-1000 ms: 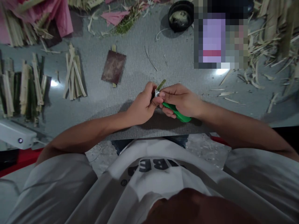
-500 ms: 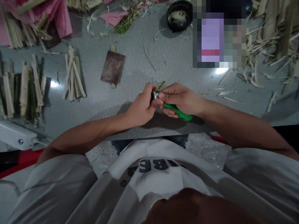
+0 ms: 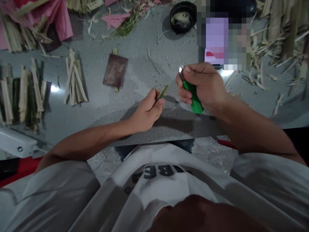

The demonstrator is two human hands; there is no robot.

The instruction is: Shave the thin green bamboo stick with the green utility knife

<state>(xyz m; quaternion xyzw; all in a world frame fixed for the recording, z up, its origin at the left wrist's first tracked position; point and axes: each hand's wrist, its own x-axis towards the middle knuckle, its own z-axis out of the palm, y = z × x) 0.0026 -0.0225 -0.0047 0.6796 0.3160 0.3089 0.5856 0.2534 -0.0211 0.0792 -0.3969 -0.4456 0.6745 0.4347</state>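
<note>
My left hand [image 3: 148, 111] is closed around a short greenish bamboo strip [image 3: 163, 91], whose end sticks out past the thumb toward the upper right. Farther right, my right hand [image 3: 202, 83] grips a utility knife with a green handle [image 3: 193, 96]. The knife's metal tip [image 3: 181, 69] shows above the thumb and catches the light. Strip and knife are apart. To the left of my hands, a brown sandpaper piece [image 3: 115, 71] lies on the table over another strip.
Bundled bamboo strips [image 3: 75, 79] and more strips [image 3: 25, 96] lie at left. Pink plastic [image 3: 58, 19] is at the upper left. A black bowl [image 3: 182, 27] stands at the back, near a lit phone-like screen [image 3: 216, 38]. Shavings [image 3: 263, 69] litter the right. A white box-like device [image 3: 18, 141] sits at the left edge.
My right hand has drawn the knife away from the strip, up and to the right, and the handle now points more steeply. My left hand stays nearly in place with the strip.
</note>
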